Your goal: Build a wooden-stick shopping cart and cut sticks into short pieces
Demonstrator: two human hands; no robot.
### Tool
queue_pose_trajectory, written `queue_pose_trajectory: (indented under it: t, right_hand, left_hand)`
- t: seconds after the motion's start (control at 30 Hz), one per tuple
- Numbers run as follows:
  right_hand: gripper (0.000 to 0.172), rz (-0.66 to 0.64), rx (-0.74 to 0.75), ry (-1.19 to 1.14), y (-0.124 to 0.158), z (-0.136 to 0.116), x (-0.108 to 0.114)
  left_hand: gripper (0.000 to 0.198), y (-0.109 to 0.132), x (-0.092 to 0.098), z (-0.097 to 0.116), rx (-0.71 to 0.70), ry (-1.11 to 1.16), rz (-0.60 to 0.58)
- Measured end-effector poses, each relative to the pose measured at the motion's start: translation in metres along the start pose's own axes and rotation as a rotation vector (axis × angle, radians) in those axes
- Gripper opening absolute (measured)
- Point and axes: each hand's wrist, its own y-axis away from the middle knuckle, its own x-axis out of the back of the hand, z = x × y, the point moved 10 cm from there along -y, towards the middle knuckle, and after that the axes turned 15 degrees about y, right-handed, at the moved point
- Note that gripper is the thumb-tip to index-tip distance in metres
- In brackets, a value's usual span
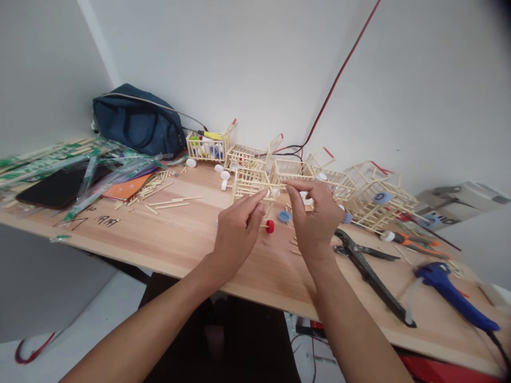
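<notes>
My left hand point(235, 234) and my right hand point(315, 218) are raised over the wooden table point(167, 234), fingers pinched on a thin wooden stick point(275, 184) held level between them. Just behind the stick stands a small cart built of wooden sticks point(249, 183). A red bottle cap on a stick axle point(270, 226) lies on the table between my hands, and a blue cap point(284, 216) lies beside it.
Several more stick carts point(371, 194) line the wall. Black shears point(367, 268), orange pliers point(411, 242) and a blue glue gun point(455, 295) lie at right. A dark blue bag point(136, 119), packets of sticks point(59, 159) and a phone point(51, 189) sit at left.
</notes>
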Motion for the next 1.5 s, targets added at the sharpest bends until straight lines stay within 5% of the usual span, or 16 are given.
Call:
queue_pose_trajectory:
  t: [1.5]
  right_hand:
    - [0.011, 0.019, 0.083, 0.066, -0.002, -0.008, 0.000]
  left_hand:
    - [0.039, -0.013, -0.010, 0.006, -0.033, -0.186, -0.074]
